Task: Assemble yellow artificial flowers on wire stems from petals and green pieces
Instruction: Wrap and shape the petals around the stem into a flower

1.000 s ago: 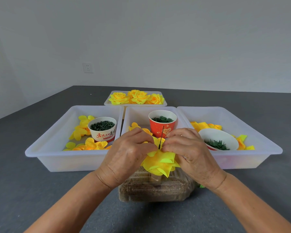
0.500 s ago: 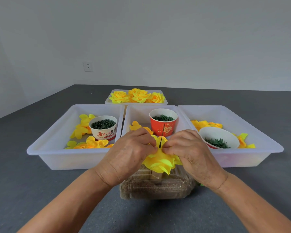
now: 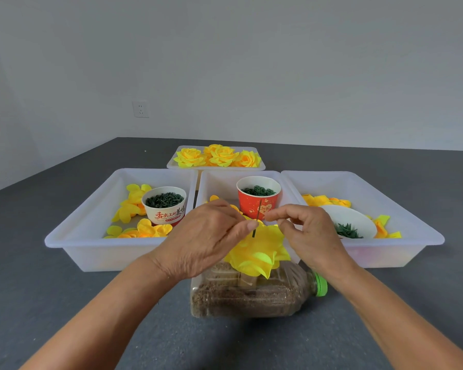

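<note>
A yellow flower (image 3: 259,249) sits on a thin dark wire stem (image 3: 259,209), which stands up from a sand-filled bottle (image 3: 251,292) lying on its side. My left hand (image 3: 209,236) pinches the wire just above the petals. To the right of the stem, my right hand (image 3: 313,233) hovers with its fingers loosely curled, off the flower and holding nothing I can see. Loose yellow petals (image 3: 130,209) lie in the left tray (image 3: 72,241). A white cup (image 3: 165,206) and a red cup (image 3: 258,206) both hold dark green pieces.
The right tray (image 3: 412,244) holds a white bowl (image 3: 358,222) of green pieces and more petals. Finished yellow roses (image 3: 219,156) fill a small tray at the back. The bottle's green cap (image 3: 321,284) points right. Grey tabletop (image 3: 64,303) surrounds the trays.
My right hand has let go of the flower and lifted to the right, uncovering the petals and the bottle cap. My left hand has shifted onto the wire.
</note>
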